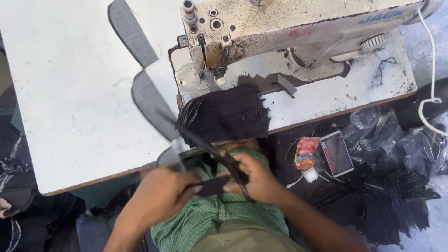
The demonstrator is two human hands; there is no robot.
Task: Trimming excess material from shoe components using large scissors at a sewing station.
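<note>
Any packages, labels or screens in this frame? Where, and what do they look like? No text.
Snack packet: right of the person, below the table edge; crumpled pouch, red, yellow and green.
Phone: beside the packet, right of it; flat rectangle, screen lit reddish, pale frame.
Logo: on the sewing machine arm, top right; blue lettering on cream.

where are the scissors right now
In the head view the scissors sit low at centre, held in the right hand, blades pointing up-left over the table edge toward the grey fabric strip.

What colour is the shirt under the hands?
The shirt is green with a white check, seen in the head view.
</note>
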